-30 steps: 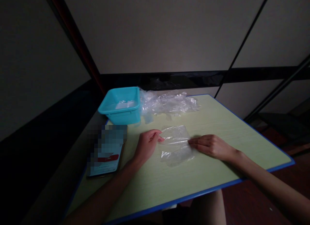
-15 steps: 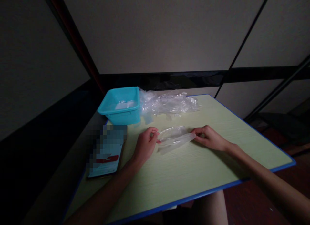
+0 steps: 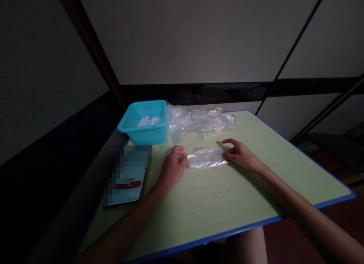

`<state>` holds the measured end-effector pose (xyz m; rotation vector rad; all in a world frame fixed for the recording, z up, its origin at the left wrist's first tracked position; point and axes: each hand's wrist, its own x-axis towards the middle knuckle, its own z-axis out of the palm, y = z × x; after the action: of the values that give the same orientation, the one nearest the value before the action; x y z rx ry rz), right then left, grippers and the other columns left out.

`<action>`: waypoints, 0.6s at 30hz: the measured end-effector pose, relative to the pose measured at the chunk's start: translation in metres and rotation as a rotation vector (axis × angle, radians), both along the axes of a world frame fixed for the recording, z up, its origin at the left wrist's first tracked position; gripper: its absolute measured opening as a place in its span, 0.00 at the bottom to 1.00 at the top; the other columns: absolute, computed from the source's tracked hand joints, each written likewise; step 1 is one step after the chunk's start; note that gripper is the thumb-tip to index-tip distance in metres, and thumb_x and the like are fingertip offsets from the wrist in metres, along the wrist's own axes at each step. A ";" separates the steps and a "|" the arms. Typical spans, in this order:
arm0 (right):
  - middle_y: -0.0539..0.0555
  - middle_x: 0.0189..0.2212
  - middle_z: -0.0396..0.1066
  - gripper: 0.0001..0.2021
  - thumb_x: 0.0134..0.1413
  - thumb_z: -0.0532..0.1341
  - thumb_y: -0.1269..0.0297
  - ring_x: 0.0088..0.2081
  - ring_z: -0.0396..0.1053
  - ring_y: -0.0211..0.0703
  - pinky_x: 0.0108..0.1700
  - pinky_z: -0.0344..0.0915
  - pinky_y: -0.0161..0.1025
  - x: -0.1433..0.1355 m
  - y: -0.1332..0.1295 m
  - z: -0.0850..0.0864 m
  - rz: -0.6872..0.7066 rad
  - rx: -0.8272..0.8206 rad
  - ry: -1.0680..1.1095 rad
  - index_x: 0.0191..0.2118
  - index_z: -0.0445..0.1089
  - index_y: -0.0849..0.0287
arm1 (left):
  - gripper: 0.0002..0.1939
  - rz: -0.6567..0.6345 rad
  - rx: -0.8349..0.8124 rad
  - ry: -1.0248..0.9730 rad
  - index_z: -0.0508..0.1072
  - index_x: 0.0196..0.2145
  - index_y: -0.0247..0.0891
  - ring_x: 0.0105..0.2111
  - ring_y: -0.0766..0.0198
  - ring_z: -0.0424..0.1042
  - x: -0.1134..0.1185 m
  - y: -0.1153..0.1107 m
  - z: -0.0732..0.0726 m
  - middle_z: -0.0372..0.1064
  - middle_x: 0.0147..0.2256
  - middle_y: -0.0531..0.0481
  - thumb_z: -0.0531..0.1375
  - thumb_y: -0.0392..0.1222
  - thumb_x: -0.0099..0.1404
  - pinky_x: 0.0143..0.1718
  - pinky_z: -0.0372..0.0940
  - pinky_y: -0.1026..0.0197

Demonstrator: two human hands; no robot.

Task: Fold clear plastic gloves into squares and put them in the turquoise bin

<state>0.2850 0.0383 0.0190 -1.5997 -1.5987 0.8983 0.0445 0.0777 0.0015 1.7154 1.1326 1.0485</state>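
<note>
A clear plastic bag, folded into a narrow strip, lies flat on the pale green table. My left hand pinches its left end between thumb and fingers. My right hand presses fingertips on its right end, with the other fingers spread above it. Both hands rest on the tabletop.
A turquoise plastic tub with something white inside stands at the table's far left corner. A crumpled heap of clear plastic bags lies right of it. A phone lies near the left edge. Dark walls surround the table.
The bag lay open and wider a second ago. Both hands folded its near half over and moved it away from me; it is now a flat narrow strip.
</note>
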 end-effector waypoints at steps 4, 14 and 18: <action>0.47 0.17 0.68 0.19 0.45 0.57 0.69 0.19 0.67 0.39 0.21 0.61 0.34 -0.002 0.000 -0.002 -0.032 0.052 -0.076 0.47 0.57 0.62 | 0.12 0.011 -0.004 0.023 0.60 0.36 0.39 0.19 0.71 0.69 0.000 -0.001 0.001 0.62 0.30 0.57 0.54 0.32 0.52 0.22 0.63 0.68; 0.53 0.25 0.70 0.16 0.47 0.57 0.67 0.23 0.68 0.42 0.27 0.65 0.39 -0.010 -0.002 -0.007 -0.160 0.231 -0.341 0.44 0.63 0.62 | 0.14 0.027 0.005 0.097 0.59 0.37 0.40 0.20 0.70 0.70 0.000 -0.001 0.000 0.60 0.31 0.58 0.53 0.31 0.52 0.21 0.60 0.68; 0.61 0.39 0.70 0.14 0.55 0.52 0.63 0.35 0.70 0.45 0.38 0.67 0.42 -0.018 -0.015 -0.002 -0.079 0.433 -0.513 0.44 0.66 0.63 | 0.13 0.034 -0.001 0.089 0.60 0.37 0.40 0.20 0.71 0.69 -0.001 -0.002 0.002 0.61 0.30 0.58 0.54 0.31 0.51 0.21 0.59 0.69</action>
<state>0.2672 0.0237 0.0168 -1.6303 -1.8910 0.0712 0.0438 0.0760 0.0033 1.7624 1.2224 1.0007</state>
